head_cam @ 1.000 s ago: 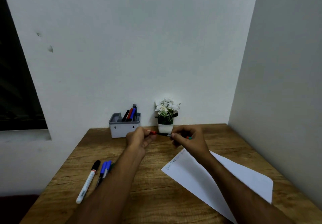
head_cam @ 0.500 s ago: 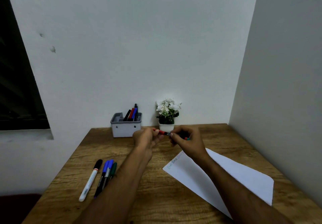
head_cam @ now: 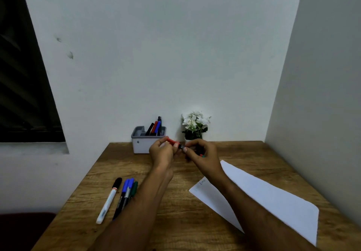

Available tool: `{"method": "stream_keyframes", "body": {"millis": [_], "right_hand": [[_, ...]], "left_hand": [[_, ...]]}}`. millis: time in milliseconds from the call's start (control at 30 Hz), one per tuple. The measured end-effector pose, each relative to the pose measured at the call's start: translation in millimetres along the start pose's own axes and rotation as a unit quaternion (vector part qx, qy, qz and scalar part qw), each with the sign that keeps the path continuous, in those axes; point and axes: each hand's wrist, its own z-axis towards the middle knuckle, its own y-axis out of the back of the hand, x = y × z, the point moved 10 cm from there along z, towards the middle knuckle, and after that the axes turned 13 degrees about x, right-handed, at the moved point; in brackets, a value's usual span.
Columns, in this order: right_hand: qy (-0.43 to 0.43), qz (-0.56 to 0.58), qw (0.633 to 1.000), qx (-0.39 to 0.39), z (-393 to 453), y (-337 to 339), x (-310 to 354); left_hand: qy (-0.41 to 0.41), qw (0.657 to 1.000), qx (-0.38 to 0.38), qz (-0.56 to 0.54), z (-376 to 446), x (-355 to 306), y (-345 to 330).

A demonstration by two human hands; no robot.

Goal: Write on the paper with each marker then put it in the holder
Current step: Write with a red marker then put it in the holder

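A wooden desk (head_cam: 175, 221) sits pushed into a white-walled corner, a dark window off at nine o'clock. At the back, toward twelve o'clock, a grey holder (head_cam: 143, 143) already has several markers standing in it, with a small pot of white flowers (head_cam: 195, 123) just beside it on the right. Both hands meet above the desk in front of the holder: the left hand (head_cam: 162, 153) pinches the red cap (head_cam: 172, 141) and the right hand (head_cam: 203, 155) curls around the marker (head_cam: 181, 146), whose far end peeks out red and green by the palm. Compared with a second ago, the hands have drawn closer together and risen a little toward the holder, and the dark gap of marker between cap and fingers has shrunk; whether the cap is fully seated I cannot tell. That reads as capping after writing, so this marker looks nearly ready for the holder. The paper (head_cam: 263, 196) lies at four o'clock, faint writing near its near-left corner. At eight o'clock four more markers (head_cam: 121, 196) lie side by side, apparently not yet used.
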Motion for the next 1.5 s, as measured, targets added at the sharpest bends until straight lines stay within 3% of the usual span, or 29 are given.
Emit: {"method": "stream_keyframes", "body": {"millis": [67,267,433,600,933,1500], "right_hand": [[-0.030,-0.012,0.999,0.023,5.2,-12.5,-11.2],[-0.081,-0.197,0.968,0.132,16.0,-50.5,-33.8],[-0.070,-0.289,0.941,0.161,37.3,-76.4,-29.6],[-0.060,-0.338,0.922,0.179,67.5,-107.3,-22.7],[-0.050,-0.328,0.922,0.198,88.0,-132.7,-38.8],[-0.065,-0.325,0.917,0.222,85.1,-133.2,-56.4]], "left_hand": [[-0.026,0.999,-0.024,0.010,4.7,-7.4,15.1],[-0.117,0.983,-0.047,0.133,19.2,-62.2,47.2],[-0.216,0.922,-0.079,0.312,26.3,-120.2,56.7],[-0.272,0.883,-0.085,0.374,44.7,-154.6,58.3],[-0.295,0.867,-0.089,0.392,91.5,-183.1,52.0],[-0.190,0.825,-0.052,0.529,123.0,-106.2,68.0]]}}
